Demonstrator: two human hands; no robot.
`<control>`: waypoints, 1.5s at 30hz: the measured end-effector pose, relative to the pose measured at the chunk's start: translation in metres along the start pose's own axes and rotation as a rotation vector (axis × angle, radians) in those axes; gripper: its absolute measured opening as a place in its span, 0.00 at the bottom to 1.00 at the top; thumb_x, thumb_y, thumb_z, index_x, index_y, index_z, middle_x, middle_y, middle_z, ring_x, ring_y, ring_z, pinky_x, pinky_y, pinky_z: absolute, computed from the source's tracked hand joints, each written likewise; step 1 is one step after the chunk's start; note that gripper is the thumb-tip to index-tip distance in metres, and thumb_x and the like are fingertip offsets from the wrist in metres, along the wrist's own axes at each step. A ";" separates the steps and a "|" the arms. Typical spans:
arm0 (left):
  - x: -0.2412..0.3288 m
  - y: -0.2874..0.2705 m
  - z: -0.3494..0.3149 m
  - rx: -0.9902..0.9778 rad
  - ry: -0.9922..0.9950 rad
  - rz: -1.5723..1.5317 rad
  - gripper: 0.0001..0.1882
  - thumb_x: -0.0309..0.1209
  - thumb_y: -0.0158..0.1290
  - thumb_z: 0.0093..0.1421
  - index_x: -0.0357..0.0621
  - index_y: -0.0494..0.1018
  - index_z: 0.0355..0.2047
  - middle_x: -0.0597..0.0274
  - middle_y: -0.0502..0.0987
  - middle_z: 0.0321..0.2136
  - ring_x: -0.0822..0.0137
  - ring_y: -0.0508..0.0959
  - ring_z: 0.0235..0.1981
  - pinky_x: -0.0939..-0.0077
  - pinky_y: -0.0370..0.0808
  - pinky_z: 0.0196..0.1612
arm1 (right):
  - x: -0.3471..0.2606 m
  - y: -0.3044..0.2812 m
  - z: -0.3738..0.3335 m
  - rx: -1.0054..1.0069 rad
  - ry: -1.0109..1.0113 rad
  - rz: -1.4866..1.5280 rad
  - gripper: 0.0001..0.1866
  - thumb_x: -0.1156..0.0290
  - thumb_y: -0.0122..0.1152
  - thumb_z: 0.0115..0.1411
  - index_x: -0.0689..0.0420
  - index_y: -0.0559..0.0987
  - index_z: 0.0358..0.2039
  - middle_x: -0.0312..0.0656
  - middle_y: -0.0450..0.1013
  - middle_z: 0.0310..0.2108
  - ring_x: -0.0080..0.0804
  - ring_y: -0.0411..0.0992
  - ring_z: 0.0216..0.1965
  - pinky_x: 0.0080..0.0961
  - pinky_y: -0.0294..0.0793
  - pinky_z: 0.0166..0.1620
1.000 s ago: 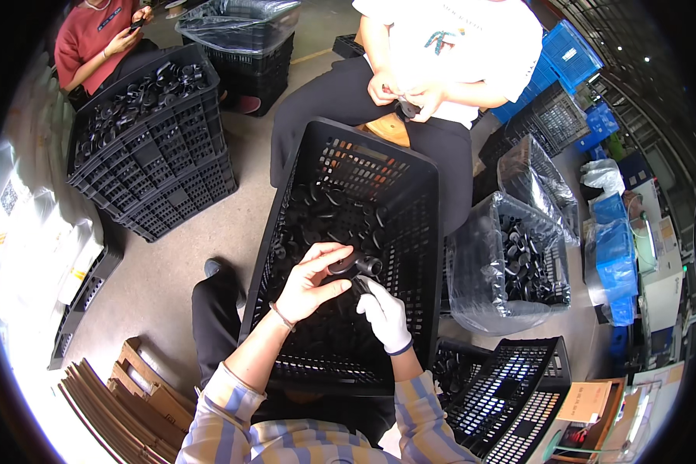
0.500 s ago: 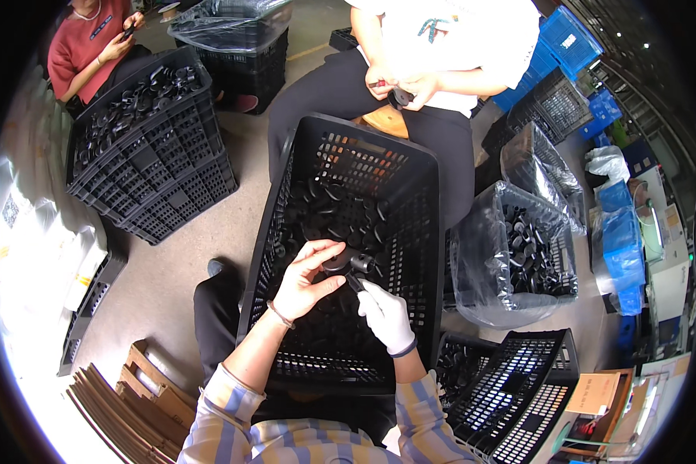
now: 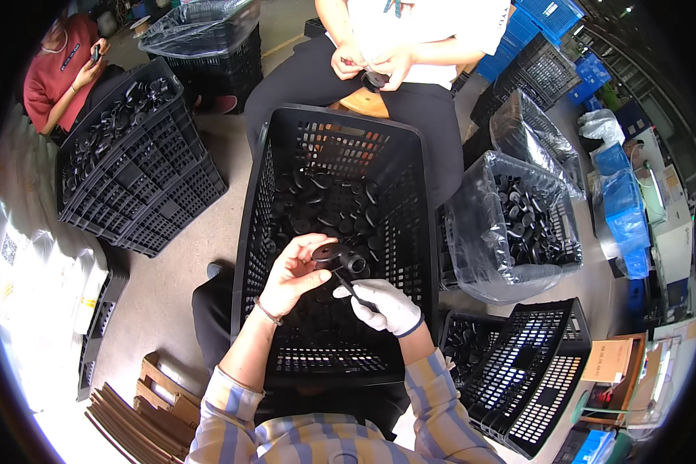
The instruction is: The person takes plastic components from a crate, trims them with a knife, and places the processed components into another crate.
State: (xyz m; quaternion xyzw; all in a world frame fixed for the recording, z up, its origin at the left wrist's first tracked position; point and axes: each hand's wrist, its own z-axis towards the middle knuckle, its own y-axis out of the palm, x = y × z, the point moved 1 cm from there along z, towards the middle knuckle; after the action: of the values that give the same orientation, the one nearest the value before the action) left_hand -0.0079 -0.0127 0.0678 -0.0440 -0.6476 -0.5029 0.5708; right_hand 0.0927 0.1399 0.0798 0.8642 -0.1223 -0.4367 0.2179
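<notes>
My bare left hand (image 3: 288, 277) pinches a black plastic part (image 3: 353, 263) by its flat rounded end, and the open mouth of the part's short tube faces up. In my white-gloved right hand (image 3: 393, 306) is a slim dark tool (image 3: 346, 286). Its tip comes up close to the underside of the part; whether they touch I cannot tell. Both hands are over a deep black plastic crate (image 3: 429, 240). Similar black parts (image 3: 311, 203) lie loose in the crate.
Opposite me sits a person in white (image 3: 410, 31) with a black part in hand. Another person in red (image 3: 62, 73) is at far left beside stacked black crates (image 3: 143, 182). A plastic-lined crate (image 3: 479, 255) of parts stands right, above a tilted black crate (image 3: 518, 371). Cardboard (image 3: 131, 425) lies lower left.
The black part has turned so its tube opening faces upward. My right hand has shifted right and a little down, and more of the tool shows. The whole view has shifted slightly.
</notes>
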 end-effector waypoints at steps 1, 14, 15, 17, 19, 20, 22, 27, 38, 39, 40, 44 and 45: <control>0.000 0.000 0.001 0.007 0.012 -0.014 0.24 0.13 0.48 0.46 0.44 0.58 0.43 0.57 0.63 0.45 0.70 0.65 0.45 0.78 0.64 0.46 | 0.001 0.001 0.001 -0.014 -0.016 0.016 0.17 0.62 0.41 0.56 0.62 0.70 0.38 0.31 0.60 0.11 0.12 0.51 0.07 0.08 0.45 0.09; -0.011 0.000 0.000 0.092 0.025 -0.026 0.19 0.12 0.49 0.44 0.47 0.57 0.31 0.51 0.63 0.44 0.71 0.68 0.40 0.82 0.66 0.39 | -0.005 -0.008 0.007 0.279 -0.468 0.017 0.21 0.75 0.44 0.51 0.63 0.57 0.47 0.39 0.66 0.24 0.16 0.64 0.19 0.06 0.59 0.15; -0.014 0.000 0.001 0.051 0.001 0.000 0.19 0.11 0.50 0.43 0.46 0.56 0.30 0.51 0.64 0.43 0.70 0.66 0.42 0.78 0.66 0.41 | -0.003 -0.006 0.010 0.236 -0.499 -0.004 0.21 0.76 0.44 0.51 0.63 0.57 0.47 0.39 0.66 0.24 0.15 0.64 0.18 0.06 0.59 0.15; -0.023 0.001 -0.002 0.032 -0.055 0.021 0.15 0.13 0.51 0.43 0.45 0.59 0.26 0.53 0.64 0.42 0.72 0.68 0.39 0.79 0.67 0.40 | 0.001 -0.004 0.014 0.224 -0.500 -0.034 0.19 0.75 0.46 0.51 0.63 0.60 0.44 0.38 0.67 0.24 0.15 0.63 0.17 0.06 0.58 0.15; -0.030 0.001 -0.003 0.017 -0.059 0.032 0.14 0.14 0.51 0.44 0.44 0.60 0.25 0.54 0.65 0.42 0.73 0.69 0.37 0.80 0.68 0.39 | 0.004 -0.006 0.014 0.292 -0.494 -0.029 0.17 0.74 0.47 0.51 0.62 0.61 0.43 0.38 0.67 0.23 0.14 0.63 0.17 0.06 0.58 0.14; -0.034 0.001 -0.005 0.091 -0.074 0.092 0.12 0.15 0.52 0.44 0.43 0.62 0.25 0.55 0.65 0.41 0.75 0.69 0.36 0.81 0.68 0.38 | 0.004 -0.008 0.015 0.310 -0.495 -0.028 0.16 0.73 0.48 0.51 0.62 0.63 0.41 0.37 0.67 0.22 0.14 0.63 0.16 0.06 0.57 0.14; -0.037 -0.002 -0.004 0.169 0.006 0.233 0.10 0.19 0.52 0.46 0.41 0.65 0.29 0.58 0.67 0.39 0.78 0.69 0.33 0.83 0.69 0.35 | 0.005 -0.010 0.019 0.353 -0.484 0.018 0.14 0.68 0.49 0.52 0.61 0.65 0.38 0.36 0.67 0.20 0.14 0.62 0.14 0.07 0.55 0.12; -0.048 -0.007 -0.003 0.181 0.066 0.663 0.09 0.28 0.48 0.52 0.38 0.70 0.33 0.60 0.71 0.31 0.72 0.71 0.33 0.82 0.67 0.38 | 0.010 -0.019 0.027 0.419 -0.404 0.074 0.13 0.64 0.46 0.54 0.61 0.68 0.34 0.37 0.67 0.17 0.16 0.62 0.12 0.09 0.56 0.11; -0.066 -0.023 -0.007 0.083 -0.323 0.268 0.10 0.29 0.50 0.51 0.38 0.71 0.33 0.64 0.70 0.32 0.76 0.69 0.33 0.84 0.66 0.38 | 0.008 -0.031 0.024 0.465 -0.400 0.000 0.10 0.65 0.52 0.51 0.58 0.66 0.23 0.34 0.63 0.13 0.15 0.59 0.10 0.09 0.54 0.11; -0.067 -0.023 -0.006 0.111 -0.387 0.235 0.10 0.31 0.51 0.50 0.39 0.72 0.32 0.63 0.70 0.33 0.74 0.68 0.34 0.83 0.65 0.39 | 0.008 -0.031 0.025 0.489 -0.394 -0.022 0.09 0.66 0.51 0.51 0.58 0.67 0.24 0.34 0.63 0.13 0.15 0.59 0.10 0.10 0.54 0.11; -0.068 -0.022 -0.007 0.092 -0.355 0.235 0.10 0.31 0.51 0.50 0.39 0.72 0.32 0.63 0.70 0.33 0.74 0.68 0.34 0.83 0.65 0.39 | 0.008 -0.031 0.025 0.515 -0.371 -0.035 0.08 0.67 0.50 0.52 0.58 0.68 0.24 0.34 0.63 0.12 0.16 0.59 0.10 0.10 0.55 0.11; -0.064 -0.021 -0.007 0.116 -0.079 0.509 0.08 0.28 0.52 0.49 0.39 0.74 0.30 0.58 0.66 0.38 0.74 0.70 0.32 0.84 0.68 0.37 | 0.008 -0.030 0.026 0.505 -0.371 -0.069 0.07 0.68 0.54 0.50 0.56 0.67 0.22 0.32 0.62 0.12 0.15 0.59 0.10 0.10 0.54 0.11; -0.063 -0.021 -0.007 0.117 -0.120 0.476 0.07 0.28 0.52 0.49 0.40 0.74 0.29 0.58 0.65 0.40 0.73 0.70 0.33 0.84 0.68 0.37 | 0.008 -0.029 0.025 0.499 -0.392 -0.077 0.07 0.68 0.54 0.50 0.56 0.67 0.22 0.32 0.62 0.12 0.15 0.59 0.10 0.10 0.54 0.11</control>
State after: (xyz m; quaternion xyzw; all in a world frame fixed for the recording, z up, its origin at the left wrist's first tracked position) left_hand 0.0057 0.0047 0.0046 -0.1917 -0.6796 -0.3124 0.6355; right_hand 0.0776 0.1552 0.0466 0.7944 -0.2323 -0.5595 -0.0451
